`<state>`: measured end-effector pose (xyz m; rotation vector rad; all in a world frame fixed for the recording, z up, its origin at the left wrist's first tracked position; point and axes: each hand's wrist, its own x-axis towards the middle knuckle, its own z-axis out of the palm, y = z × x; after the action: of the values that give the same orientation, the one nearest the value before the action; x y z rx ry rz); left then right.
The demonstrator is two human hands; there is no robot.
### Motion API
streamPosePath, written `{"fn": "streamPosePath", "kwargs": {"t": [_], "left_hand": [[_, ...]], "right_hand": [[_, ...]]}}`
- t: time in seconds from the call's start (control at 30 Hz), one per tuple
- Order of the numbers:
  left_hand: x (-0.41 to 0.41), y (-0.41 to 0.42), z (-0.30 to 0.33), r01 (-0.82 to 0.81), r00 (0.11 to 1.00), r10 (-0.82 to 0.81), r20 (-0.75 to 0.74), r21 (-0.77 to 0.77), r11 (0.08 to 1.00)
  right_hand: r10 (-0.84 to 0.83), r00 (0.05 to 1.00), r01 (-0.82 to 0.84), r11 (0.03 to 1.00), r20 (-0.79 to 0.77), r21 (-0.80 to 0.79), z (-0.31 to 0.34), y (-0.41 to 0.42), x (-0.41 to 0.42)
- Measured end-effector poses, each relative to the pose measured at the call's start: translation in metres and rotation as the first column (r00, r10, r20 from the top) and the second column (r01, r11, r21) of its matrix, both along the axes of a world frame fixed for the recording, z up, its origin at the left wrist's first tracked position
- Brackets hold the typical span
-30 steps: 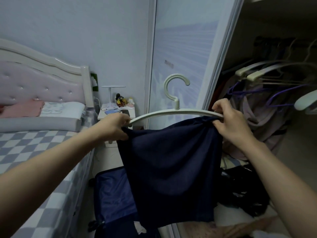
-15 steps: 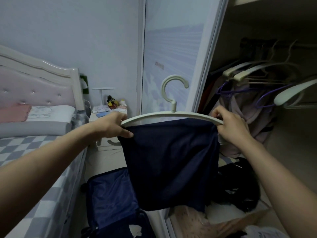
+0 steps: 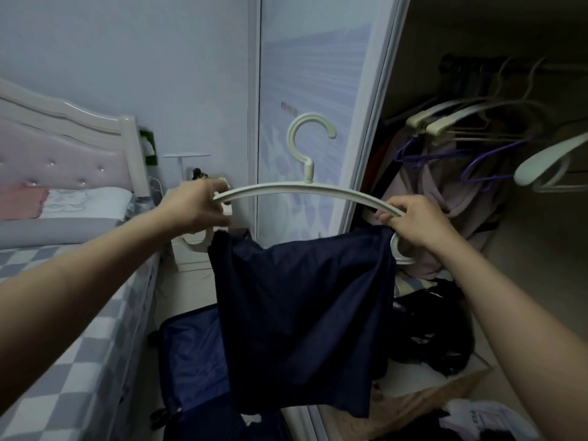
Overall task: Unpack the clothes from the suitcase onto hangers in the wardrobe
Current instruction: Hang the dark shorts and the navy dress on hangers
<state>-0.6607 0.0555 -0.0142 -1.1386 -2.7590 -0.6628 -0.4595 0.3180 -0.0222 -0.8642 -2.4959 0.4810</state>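
I hold a cream plastic hanger (image 3: 305,187) level in front of the wardrobe door, hook pointing up. My left hand (image 3: 194,208) grips its left end. My right hand (image 3: 416,224) grips its right end and pinches the top corner of a dark navy garment (image 3: 302,313). The garment hangs below the hanger's arched bar, with a gap between the bar and its top edge. Below on the floor lies the open blue suitcase (image 3: 194,351). In the open wardrobe (image 3: 509,90) on the right, a rail carries several hangers (image 3: 445,122).
A mauve garment (image 3: 445,211) hangs in the wardrobe above a dark pile (image 3: 436,332) on its floor. The sliding door (image 3: 318,90) stands behind the hanger. A bed (image 3: 63,297) with a checked cover fills the left; a white nightstand (image 3: 191,249) sits beside it.
The garment's top edge has dropped away from the hanger's upper bar, which is now bare. Both hands have risen slightly and the view has tilted a little.
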Motion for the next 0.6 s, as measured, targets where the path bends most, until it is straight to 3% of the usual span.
{"fn": "streamPosePath", "kwargs": {"t": [0.1, 0.23, 0.33, 0.4, 0.43, 0.5, 0.53, 0.57, 0.6], "left_hand": [[0.000, -0.001, 0.006, -0.003, 0.997, 0.011, -0.080, 0.106, 0.994], [-0.008, -0.005, 0.009, 0.023, 0.996, 0.002, -0.091, 0.279, 0.960], [-0.019, -0.005, 0.007, 0.047, 0.995, -0.013, -0.099, 0.358, 0.932], [-0.017, -0.011, -0.007, -0.032, 0.982, 0.111, -0.156, 0.439, 0.898], [-0.012, -0.017, -0.020, -0.094, 0.964, 0.214, -0.158, 0.549, 0.831], [0.002, -0.023, -0.057, -0.198, 0.932, 0.358, -0.053, 0.752, 0.629], [0.009, -0.023, -0.073, -0.247, 0.943, 0.328, 0.061, 0.789, 0.563], [0.012, -0.023, -0.086, -0.307, 0.950, 0.232, 0.210, 0.774, 0.553], [0.014, -0.018, -0.096, -0.360, 0.919, 0.100, 0.380, 0.711, 0.604]], "right_hand": [[0.079, 0.996, -0.074, 0.988, 0.035, -0.135, 0.011, -0.007, 0.002], [0.350, 0.934, -0.270, 0.829, 0.078, -0.490, 0.019, -0.017, 0.009], [0.337, 0.940, -0.278, 0.843, 0.049, -0.461, 0.014, -0.018, 0.006], [0.310, 0.950, -0.269, 0.872, 0.035, -0.409, 0.012, -0.020, 0.003], [0.292, 0.956, -0.260, 0.888, 0.028, -0.380, 0.011, -0.021, 0.003], [0.240, 0.971, -0.223, 0.918, 0.012, -0.327, 0.008, -0.024, 0.004], [0.210, 0.978, -0.199, 0.927, 0.001, -0.317, 0.007, -0.025, 0.006], [0.192, 0.981, -0.187, 0.929, -0.014, -0.318, 0.006, -0.027, 0.005], [0.179, 0.983, -0.180, 0.927, -0.033, -0.328, 0.006, -0.029, 0.005]]}}
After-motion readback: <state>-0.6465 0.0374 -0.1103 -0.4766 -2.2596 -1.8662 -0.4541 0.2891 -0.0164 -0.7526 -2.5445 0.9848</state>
